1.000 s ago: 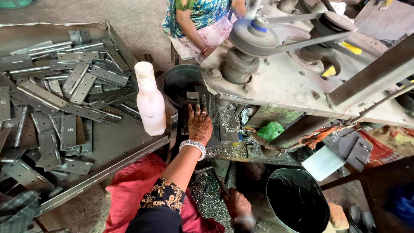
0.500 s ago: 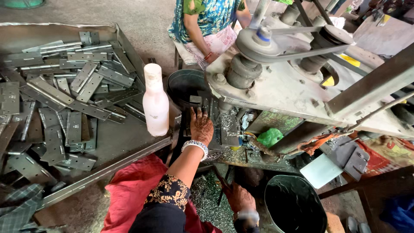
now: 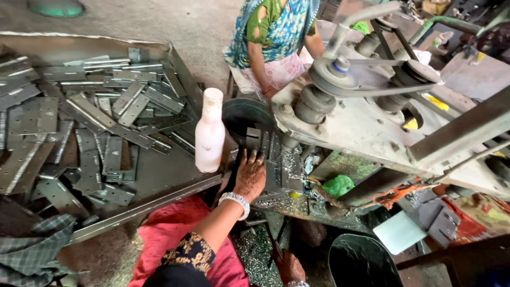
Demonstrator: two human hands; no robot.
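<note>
The person's left hand [image 3: 249, 175] lies flat, fingers spread, on a grey metal plate [image 3: 276, 165] that sits on the bed of the machine [image 3: 350, 125], just under its front edge. The hand is not gripping anything; it presses the plate down, fingertips pointing toward the dark bucket [image 3: 241, 114] behind. A silver bangle [image 3: 235, 202] circles the wrist. The right hand [image 3: 289, 266] is low down by the floor, near a litter of metal shavings, and I cannot tell whether it is closed on something or loose.

To the left, a big tray [image 3: 159, 194] holds a heap of flat hinge plates [image 3: 95, 127], and a white plastic bottle [image 3: 209, 132] stands upright at its near corner, just beside the pressing hand. Across the machine sits another person [image 3: 276, 37] in a blue patterned dress, one hand near the machine's far side. A black bin [image 3: 364, 260] stands below on the right.

What worries me is how near those fingers are to the working head and the belt and pulleys [image 3: 340, 72] above: if the machine comes down while the hand is flat there, fingers could be caught. The plate edges look sharp, and an elbow could easily knock the bottle over.
</note>
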